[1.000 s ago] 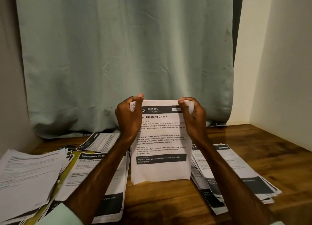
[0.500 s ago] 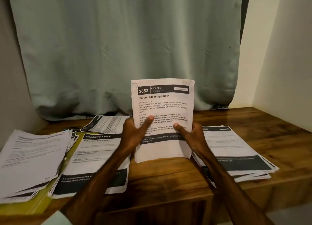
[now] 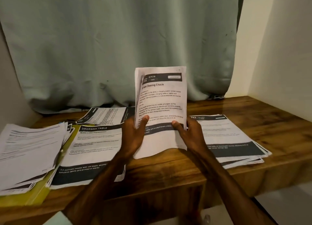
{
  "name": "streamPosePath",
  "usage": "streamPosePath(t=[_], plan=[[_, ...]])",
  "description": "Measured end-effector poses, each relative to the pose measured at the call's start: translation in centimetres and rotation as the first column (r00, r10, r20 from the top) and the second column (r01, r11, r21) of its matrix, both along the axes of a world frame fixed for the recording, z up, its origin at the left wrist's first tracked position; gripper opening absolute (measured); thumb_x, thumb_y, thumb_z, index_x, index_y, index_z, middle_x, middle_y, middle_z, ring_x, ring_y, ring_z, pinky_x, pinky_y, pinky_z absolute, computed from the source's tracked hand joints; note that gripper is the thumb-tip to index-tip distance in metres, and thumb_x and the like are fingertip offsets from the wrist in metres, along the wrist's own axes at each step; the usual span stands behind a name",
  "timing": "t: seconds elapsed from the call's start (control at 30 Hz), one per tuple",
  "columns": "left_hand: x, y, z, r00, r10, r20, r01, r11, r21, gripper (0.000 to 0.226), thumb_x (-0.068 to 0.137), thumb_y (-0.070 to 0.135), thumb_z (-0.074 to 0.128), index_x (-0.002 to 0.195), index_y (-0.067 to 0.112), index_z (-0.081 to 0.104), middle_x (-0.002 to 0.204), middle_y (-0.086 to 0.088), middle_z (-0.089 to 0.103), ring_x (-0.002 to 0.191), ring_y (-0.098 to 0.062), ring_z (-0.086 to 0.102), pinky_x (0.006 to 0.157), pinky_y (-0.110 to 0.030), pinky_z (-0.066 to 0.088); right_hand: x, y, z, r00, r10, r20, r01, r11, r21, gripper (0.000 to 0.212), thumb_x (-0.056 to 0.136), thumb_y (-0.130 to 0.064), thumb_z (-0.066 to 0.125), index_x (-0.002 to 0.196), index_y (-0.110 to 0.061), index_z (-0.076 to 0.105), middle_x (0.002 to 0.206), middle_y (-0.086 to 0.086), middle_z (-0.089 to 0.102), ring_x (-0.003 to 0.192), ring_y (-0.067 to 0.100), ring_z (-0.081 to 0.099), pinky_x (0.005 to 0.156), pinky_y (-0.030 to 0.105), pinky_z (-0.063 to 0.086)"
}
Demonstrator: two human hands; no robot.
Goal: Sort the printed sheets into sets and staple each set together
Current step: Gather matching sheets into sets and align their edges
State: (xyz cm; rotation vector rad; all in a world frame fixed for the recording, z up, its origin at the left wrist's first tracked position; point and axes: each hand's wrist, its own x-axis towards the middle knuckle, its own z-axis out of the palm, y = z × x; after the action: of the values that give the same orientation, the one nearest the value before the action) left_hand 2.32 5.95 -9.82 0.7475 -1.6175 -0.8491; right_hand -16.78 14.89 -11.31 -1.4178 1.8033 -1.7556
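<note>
Sheets upright between hands: left hand, right hand both grasping lower edges.

The upright sheet reads "BEDROOM" in its dark header, and below it "…een Cleaning Check", with the first letters curled away. The flat sheet to its left is headed "DRESSING TABLE". The right stack shows what looks like "762".

Held set: "Screen Cleaning Check" sheets, upright, gripped by left hand and right hand.
Desk: paper stacks either side.
</note>
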Motion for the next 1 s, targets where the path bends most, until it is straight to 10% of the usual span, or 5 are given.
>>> streamPosePath(t=[0.23, 0.4, 0.77, 1.0], plan=[[0.2, -1.4, 1.2, 0.997, 0.082, 0.016, -0.081, 0.996, -0.040, 0.017, 0.098, 0.034, 0.067, 0.106, 0.019, 0.065, 0.098, -0.001, 0.073, 0.084, -0.015, 0.074, 0.073, -0.034, 0.062, -4.5, 3.7, -1.2, 0.787, 0.039, -0.616, 0.348, 0.796, 0.495, 0.091, 0.084, -0.058, 0.073, 0.157, -0.029, 0.027, 0.168, 0.006, 0.020, 0.155, 0.032, 0.012, 0.122, 0.054, 0.021], [-0.5, -1.5, 0.4, 0.998, 0.048, -0.028, -0.045, 0.995, 0.085, 0.025, 0.098, 0.029, 0.068, 0.118, 0.015, 0.065, 0.101, 0.005, 0.071, 0.075, -0.002, 0.073, 0.066, -0.019, 0.059, -4.9, 5.3, -3.6, 0.748, 0.058, -0.662, 0.350, 0.812, 0.467, 0.051, 0.102, -0.049, 0.050, 0.149, -0.028, 0.046, 0.152, 0.010, 0.048, 0.141, 0.029, 0.042, 0.115, 0.045, 0.036], [-2.6, -1.1, -1.2, 0.995, -0.093, -0.043, 0.102, 0.934, 0.342, 0.035, 0.095, 0.026, 0.073, 0.126, 0.011, 0.066, 0.111, -0.003, 0.076, 0.089, -0.017, 0.077, 0.081, -0.038, 0.064, -10.7, 4.6, -2.0, 0.840, -0.009, -0.542, 0.330, 0.802, 0.498, 0.034, 0.103, -0.041, 0.049, 0.124, -0.019, 0.064, 0.125, 0.006, 0.064, 0.108, 0.023, 0.059, 0.093, 0.042, 0.051], [-2.6, -1.2, -2.3, 0.992, -0.120, -0.037, 0.121, 0.836, 0.536, 0.038, 0.092, 0.020, 0.077, 0.128, 0.014, 0.065, 0.117, -0.008, 0.075, 0.093, -0.025, 0.077, 0.086, -0.050, 0.062, -7.8, 3.4, -1.7, 0.859, -0.121, -0.498, 0.321, 0.884, 0.339, 0.054, 0.103, -0.062, 0.040, 0.135, -0.024, 0.061, 0.151, 0.003, 0.051, 0.136, 0.023, 0.047, 0.113, 0.044, 0.038]])
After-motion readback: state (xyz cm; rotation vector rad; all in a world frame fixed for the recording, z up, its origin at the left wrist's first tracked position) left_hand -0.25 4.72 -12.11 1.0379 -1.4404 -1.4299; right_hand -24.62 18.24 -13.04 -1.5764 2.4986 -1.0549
